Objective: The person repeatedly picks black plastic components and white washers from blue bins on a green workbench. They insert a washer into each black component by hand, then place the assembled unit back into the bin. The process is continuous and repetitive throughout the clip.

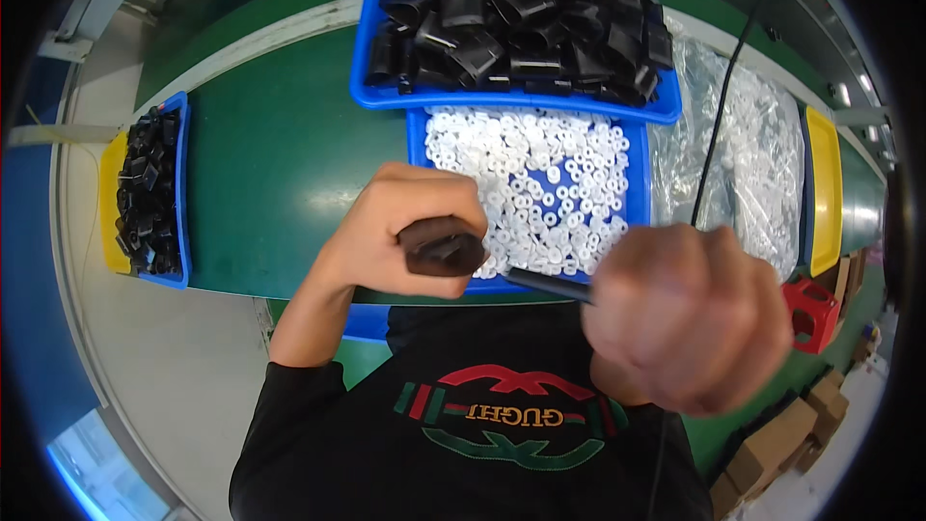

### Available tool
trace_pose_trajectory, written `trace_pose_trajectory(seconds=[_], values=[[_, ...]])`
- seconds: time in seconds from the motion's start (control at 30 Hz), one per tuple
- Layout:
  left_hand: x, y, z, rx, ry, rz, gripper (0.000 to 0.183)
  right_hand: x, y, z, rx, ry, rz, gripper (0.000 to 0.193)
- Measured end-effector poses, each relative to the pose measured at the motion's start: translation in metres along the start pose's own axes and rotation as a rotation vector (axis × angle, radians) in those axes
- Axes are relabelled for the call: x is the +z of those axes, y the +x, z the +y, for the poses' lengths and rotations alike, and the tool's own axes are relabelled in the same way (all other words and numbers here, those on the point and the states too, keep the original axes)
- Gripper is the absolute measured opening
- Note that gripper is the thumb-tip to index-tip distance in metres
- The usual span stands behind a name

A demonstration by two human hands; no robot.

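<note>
My left hand (395,227) is closed around a hollow black plastic piece (442,249), its open end facing up. My right hand (687,314), slightly blurred, is closed on a slim black rod-shaped tool (552,284). The tool's tip points left, a little apart from the black piece. Beyond and below both hands lies a blue tray (639,183) with many small white ring-shaped washers (526,150). Behind it, overlapping its far edge, a second blue tray (521,102) is heaped with similar black plastic pieces (526,14).
A blue bin (181,193) of black pieces stands far left on the green table (280,183). Clear plastic bags (738,154) and a yellow bin (823,193) are at the right. A black cord (730,68) hangs down near my right hand. A red stool (812,314) is lower right.
</note>
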State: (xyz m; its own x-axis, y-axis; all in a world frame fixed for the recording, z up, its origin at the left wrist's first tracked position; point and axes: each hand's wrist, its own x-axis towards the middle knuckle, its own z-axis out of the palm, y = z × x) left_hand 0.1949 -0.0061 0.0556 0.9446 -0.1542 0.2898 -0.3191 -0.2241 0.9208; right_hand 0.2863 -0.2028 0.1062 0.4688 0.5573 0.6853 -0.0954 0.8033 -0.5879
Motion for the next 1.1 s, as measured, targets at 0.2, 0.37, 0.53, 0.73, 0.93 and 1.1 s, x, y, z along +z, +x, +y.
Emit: trace_pose_trajectory(seconds=[0.2,0.37,0.53,0.73,0.93,1.1], values=[[-0.002,-0.007,0.027,0.028,0.067,0.230,0.020,0.000,0.010,-0.015,-0.038,0.018,-0.006,0.025],[0.002,-0.010,0.041,0.063,0.120,0.396,0.019,-0.012,0.006,-0.005,0.193,0.046,-0.061,0.029],[0.003,0.003,0.045,0.042,0.155,0.437,0.019,-0.008,0.005,-0.001,0.133,-0.044,0.040,0.004],[0.004,0.015,0.042,0.001,0.238,0.438,0.017,-0.041,0.021,-0.008,0.149,0.091,-0.129,0.013],[0.008,0.025,0.030,-0.065,0.255,0.380,0.019,-0.038,0.002,-0.058,0.260,0.166,-0.059,0.030],[0.003,0.025,0.014,-0.032,0.160,0.224,0.024,-0.023,0.037,-0.052,0.432,0.053,-0.038,0.033]])
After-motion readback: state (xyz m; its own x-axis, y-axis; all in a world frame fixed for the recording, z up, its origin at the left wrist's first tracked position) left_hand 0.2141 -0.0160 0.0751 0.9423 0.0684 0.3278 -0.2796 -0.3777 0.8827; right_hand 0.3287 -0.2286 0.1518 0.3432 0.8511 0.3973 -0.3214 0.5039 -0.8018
